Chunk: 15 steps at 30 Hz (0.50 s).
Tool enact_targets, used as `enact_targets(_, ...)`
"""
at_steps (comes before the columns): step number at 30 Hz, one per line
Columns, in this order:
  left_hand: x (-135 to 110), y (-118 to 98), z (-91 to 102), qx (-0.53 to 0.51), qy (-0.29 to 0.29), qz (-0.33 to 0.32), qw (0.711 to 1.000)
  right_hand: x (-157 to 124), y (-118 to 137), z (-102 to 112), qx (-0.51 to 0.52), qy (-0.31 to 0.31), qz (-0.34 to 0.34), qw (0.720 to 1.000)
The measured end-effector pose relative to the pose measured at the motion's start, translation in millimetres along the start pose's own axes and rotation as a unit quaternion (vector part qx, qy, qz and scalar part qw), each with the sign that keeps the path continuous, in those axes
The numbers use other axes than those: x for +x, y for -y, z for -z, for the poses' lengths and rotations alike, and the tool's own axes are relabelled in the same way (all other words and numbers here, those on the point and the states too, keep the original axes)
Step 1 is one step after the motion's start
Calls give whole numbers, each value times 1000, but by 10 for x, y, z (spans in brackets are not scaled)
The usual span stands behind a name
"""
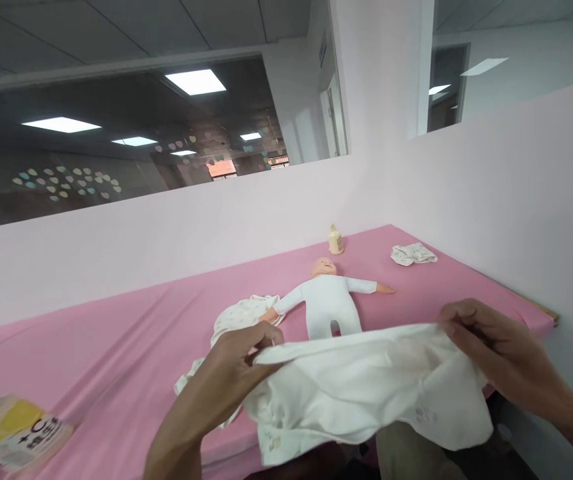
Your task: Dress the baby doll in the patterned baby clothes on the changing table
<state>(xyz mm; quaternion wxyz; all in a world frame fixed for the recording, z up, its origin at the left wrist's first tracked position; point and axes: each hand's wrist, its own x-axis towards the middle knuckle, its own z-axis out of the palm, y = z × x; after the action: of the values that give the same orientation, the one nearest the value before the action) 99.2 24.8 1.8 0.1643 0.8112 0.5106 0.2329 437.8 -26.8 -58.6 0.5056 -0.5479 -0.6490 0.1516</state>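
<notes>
A white baby garment [366, 387] hangs stretched between my two hands, above the front edge of the pink-covered table. My left hand [236, 363] pinches its left upper corner. At the opposite corner, my right hand [496, 347] grips the upper edge between thumb and fingers. Behind the cloth a baby doll [331, 300] in a white suit lies on its back, arms spread; the garment hides its lower legs. A patterned white cloth [243, 312] lies crumpled by the doll's hand, partly behind my left hand.
A cream bottle [335, 240] stands near the wall beyond the doll's head. A folded patterned cloth [413, 253] lies at the back right of the pink table cover [141, 347]. A clear container with a yellow label [16, 433] is at the left front. Walls with windows border the table.
</notes>
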Motion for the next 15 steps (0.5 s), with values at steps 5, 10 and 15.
enact_targets(5,-260,121,33,-33,19,30,999,-92,-85,74,66,115,-2,991)
enact_targets(10,-371,235,8,-11,-3,46,999,-13,-114,107,119,234,-69,963)
enact_targets(15,-491,417,-11,34,18,29,999,11,-105,45,45,297,-93,949)
